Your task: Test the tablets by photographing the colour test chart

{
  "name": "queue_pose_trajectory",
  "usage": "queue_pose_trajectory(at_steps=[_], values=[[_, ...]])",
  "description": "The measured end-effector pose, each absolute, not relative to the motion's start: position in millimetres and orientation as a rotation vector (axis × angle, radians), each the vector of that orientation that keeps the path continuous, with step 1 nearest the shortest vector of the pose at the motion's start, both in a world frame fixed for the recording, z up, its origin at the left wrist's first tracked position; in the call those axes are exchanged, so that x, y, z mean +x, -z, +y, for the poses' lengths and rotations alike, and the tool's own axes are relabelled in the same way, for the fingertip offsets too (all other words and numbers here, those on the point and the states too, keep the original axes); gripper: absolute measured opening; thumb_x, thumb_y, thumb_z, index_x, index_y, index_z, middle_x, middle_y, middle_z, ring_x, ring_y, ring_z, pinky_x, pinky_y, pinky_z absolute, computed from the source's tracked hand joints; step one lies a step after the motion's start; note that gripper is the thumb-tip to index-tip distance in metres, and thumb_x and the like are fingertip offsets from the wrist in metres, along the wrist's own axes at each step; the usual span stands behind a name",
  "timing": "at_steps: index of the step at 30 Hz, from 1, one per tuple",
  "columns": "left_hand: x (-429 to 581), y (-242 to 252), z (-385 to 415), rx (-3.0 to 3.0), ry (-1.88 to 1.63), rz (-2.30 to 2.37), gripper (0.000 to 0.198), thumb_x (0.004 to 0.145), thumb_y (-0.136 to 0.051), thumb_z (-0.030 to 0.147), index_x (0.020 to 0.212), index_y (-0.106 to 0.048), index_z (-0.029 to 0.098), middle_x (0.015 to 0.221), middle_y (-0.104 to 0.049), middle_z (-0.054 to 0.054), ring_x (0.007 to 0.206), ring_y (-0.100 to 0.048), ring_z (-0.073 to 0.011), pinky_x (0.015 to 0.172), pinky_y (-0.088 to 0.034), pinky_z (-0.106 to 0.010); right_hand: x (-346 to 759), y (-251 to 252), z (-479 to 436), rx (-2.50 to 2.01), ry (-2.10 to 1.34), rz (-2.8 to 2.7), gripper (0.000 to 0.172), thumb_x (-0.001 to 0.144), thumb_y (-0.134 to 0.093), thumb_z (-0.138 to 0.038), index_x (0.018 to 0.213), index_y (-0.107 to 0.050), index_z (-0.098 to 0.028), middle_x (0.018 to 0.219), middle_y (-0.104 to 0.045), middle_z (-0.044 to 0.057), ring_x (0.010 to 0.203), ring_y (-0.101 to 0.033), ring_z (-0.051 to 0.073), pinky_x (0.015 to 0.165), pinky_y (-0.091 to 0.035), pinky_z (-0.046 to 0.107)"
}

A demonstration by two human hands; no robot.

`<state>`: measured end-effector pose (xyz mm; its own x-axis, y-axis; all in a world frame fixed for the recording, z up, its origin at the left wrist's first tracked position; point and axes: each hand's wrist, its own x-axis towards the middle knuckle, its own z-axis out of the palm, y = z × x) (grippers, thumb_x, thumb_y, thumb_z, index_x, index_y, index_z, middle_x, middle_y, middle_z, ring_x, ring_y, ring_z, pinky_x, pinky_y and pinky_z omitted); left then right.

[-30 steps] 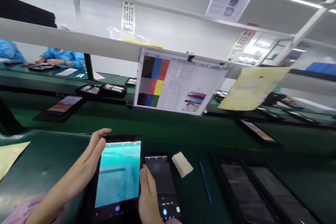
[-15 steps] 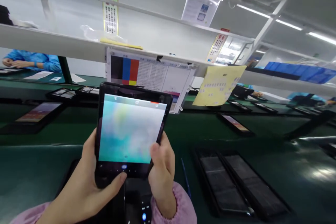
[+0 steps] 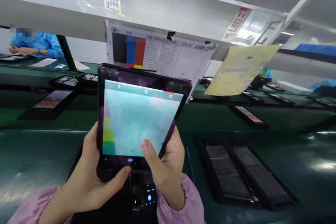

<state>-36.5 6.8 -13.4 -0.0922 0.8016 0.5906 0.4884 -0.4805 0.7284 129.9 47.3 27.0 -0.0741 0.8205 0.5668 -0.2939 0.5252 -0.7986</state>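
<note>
A black tablet (image 3: pixel 136 119) with a lit, pale blue-green screen is held upright in front of me, facing me. My left hand (image 3: pixel 91 178) grips its lower left edge, thumb resting near the bottom button. On the lower right edge my right hand (image 3: pixel 165 164) is wrapped, its thumb pressed on the screen. Behind the tablet hangs a colour test chart (image 3: pixel 154 54) clipped to a white shelf rail. A second dark device (image 3: pixel 143 196) with small lit icons lies flat on the green table (image 3: pixel 34 157) under my hands.
Two black trays of dark tablets (image 3: pixel 236 171) lie to the right, with a blue pen (image 3: pixel 191 166) beside them. A yellow sheet (image 3: pixel 241 68) hangs from the shelf. More lit tablets (image 3: pixel 52 99) sit on the conveyor. A person in blue (image 3: pixel 39 45) works far left.
The tablet went from lying flat on the table to being raised upright toward the chart, with both hands closing on its lower edges. My right thumb has moved onto the screen.
</note>
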Motion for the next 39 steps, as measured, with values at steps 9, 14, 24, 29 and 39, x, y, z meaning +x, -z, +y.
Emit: queue_pose_trajectory(at_steps=[9,14,24,29,39], values=[[-36.4,10.1,6.2,1.93,-1.572,1.438,0.098,0.088,-0.073,0.037,0.167,-0.013,0.037,0.16,-0.041,-0.012,0.144,-0.051,-0.0376,0.119,-0.049,-0.055,130.1,-28.8,47.0,-0.545,-0.951,-1.375,0.033,0.098,-0.068,-0.018,0.129,-0.066,-0.029,0.109,-0.076,0.002,0.096,-0.076,0.018,0.085,-0.066,0.031],[-35.5,11.6,6.1,1.928,-1.565,1.402,0.097,0.089,-0.072,0.036,0.166,-0.013,0.037,0.158,-0.042,-0.012,0.141,-0.054,-0.0365,0.118,-0.051,-0.055,130.6,-28.9,46.7,-0.567,-0.922,-1.384,0.034,0.098,-0.068,-0.02,0.13,-0.065,-0.027,0.114,-0.076,0.003,0.102,-0.076,0.021,0.091,-0.065,0.035],[-32.9,9.5,5.3,1.92,-1.564,1.397,0.1,0.089,-0.072,0.032,0.167,-0.01,0.036,0.155,-0.05,-0.012,0.139,-0.057,-0.0364,0.114,-0.054,-0.055,130.6,-27.8,46.9,-0.569,-0.917,-1.378,0.033,0.097,-0.069,-0.019,0.128,-0.067,-0.03,0.11,-0.076,0.001,0.099,-0.075,0.018,0.091,-0.065,0.033],[-32.4,6.3,5.2,1.976,-1.557,1.43,0.102,0.09,-0.072,0.034,0.168,-0.007,0.036,0.157,-0.049,-0.012,0.139,-0.058,-0.037,0.112,-0.056,-0.054,132.4,-29.9,45.7,-0.6,-0.888,-1.398,0.033,0.097,-0.069,-0.02,0.128,-0.067,-0.029,0.11,-0.077,0.002,0.099,-0.075,0.02,0.087,-0.066,0.034],[-32.4,6.0,6.2,1.978,-1.567,1.392,0.103,0.089,-0.073,0.029,0.168,-0.007,0.036,0.153,-0.054,-0.012,0.136,-0.061,-0.0356,0.109,-0.06,-0.052,132.2,-30.4,45.8,-0.602,-0.909,-1.394,0.031,0.097,-0.069,-0.021,0.127,-0.066,-0.028,0.107,-0.077,0.002,0.095,-0.076,0.019,0.085,-0.066,0.033]])
